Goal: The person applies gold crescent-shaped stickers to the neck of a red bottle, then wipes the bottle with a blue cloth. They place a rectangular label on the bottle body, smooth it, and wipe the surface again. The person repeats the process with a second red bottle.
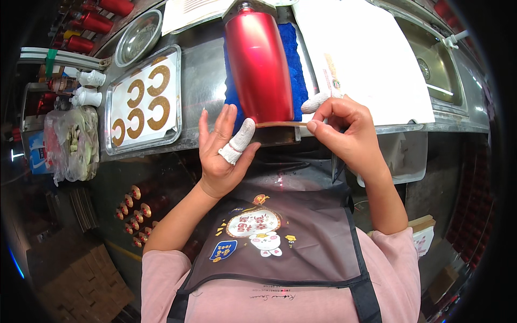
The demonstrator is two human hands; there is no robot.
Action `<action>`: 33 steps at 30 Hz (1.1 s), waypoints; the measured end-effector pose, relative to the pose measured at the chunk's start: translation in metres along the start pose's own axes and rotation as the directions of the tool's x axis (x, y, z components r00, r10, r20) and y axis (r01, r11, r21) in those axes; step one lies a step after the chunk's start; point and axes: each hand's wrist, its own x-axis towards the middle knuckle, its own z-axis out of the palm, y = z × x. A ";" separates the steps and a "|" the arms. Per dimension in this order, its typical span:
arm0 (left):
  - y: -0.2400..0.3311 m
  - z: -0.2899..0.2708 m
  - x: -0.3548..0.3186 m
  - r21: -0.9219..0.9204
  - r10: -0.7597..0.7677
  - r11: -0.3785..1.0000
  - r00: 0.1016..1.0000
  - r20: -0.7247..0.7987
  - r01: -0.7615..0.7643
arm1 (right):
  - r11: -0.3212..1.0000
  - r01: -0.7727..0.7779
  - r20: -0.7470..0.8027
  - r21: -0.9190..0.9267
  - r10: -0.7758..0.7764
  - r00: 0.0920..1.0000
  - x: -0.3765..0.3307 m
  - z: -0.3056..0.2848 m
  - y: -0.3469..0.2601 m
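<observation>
A glossy red bottle [259, 64] lies on its side on a blue cloth [296, 67], its neck pointing away from me and its base facing me. A thin brown strip [283, 124] runs along the base. My right hand [344, 126] pinches the strip's right end between thumb and a finger; a white finger cover sits on its index finger. My left hand [223, 148] is open with fingers spread. Its index finger, in a white finger cover [239, 141], is at the strip's left end by the bottle's base.
To the left, a clear tray [177, 102] holds several horseshoe-shaped golden-brown pieces [158, 113] on white paper. A round metal bowl [138, 37] stands behind it. White sheeting [366, 59] covers the right side, beside a sink [431, 64]. Plastic bags [75, 142] hang at the left.
</observation>
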 end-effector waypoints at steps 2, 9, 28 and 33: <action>0.001 -0.002 0.003 0.006 0.011 1.000 1.000 0.010 -0.011 | 1.000 -0.012 -0.007 0.016 0.012 1.000 0.003 0.000 0.004; 0.007 -0.007 0.015 0.054 0.062 0.997 0.998 0.021 -0.063 | 0.998 -0.046 0.006 0.053 0.046 0.999 0.008 0.003 0.011; 0.007 0.010 0.042 -0.094 -0.041 0.995 0.994 -0.102 0.032 | 0.988 -0.126 0.095 0.094 0.117 0.989 0.011 0.011 0.018; 0.004 -0.003 0.012 -0.079 -0.055 0.996 0.997 -0.048 0.051 | 0.964 -0.167 0.105 0.207 0.148 0.983 0.009 0.005 0.001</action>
